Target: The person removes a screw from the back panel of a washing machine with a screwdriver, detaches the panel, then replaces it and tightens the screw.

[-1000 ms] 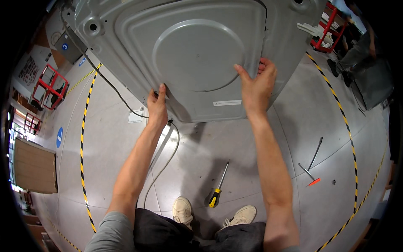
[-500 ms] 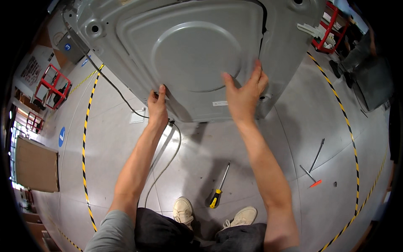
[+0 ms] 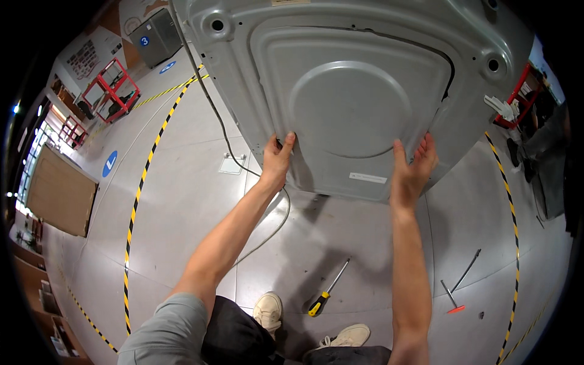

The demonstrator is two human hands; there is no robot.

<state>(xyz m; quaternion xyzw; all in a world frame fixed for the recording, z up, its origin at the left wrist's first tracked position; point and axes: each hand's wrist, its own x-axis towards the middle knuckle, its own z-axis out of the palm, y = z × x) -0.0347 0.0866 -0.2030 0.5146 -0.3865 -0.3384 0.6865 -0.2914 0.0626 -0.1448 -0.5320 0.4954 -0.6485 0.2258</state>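
In front of me stands a large grey metal appliance cabinet [image 3: 465, 131]. Its back panel [image 3: 350, 112] carries a raised ring, and a dark gap shows along the panel's top and upper right edge. My left hand [image 3: 277, 162] grips the panel's lower left edge, thumb on the face and fingers curled at the side. At the lower right edge my right hand [image 3: 412, 173] holds the panel likewise, thumb on the face and fingertips at the rim. Fingertips of both hands are partly hidden. A small white label [image 3: 367, 177] lies between the hands.
A yellow-and-black screwdriver [image 3: 320, 302] lies on the floor by my shoes. To the right lie a T-shaped tool with a red end [image 3: 455, 309] and a thin rod. A grey cable [image 3: 222, 125] hangs at the cabinet's left. Red carts [image 3: 112, 97] stand farther off.
My right hand has come down from the panel's face to its lower right edge. My left hand stays at the lower left edge. The whole view has shifted, showing more of the cabinet's top.
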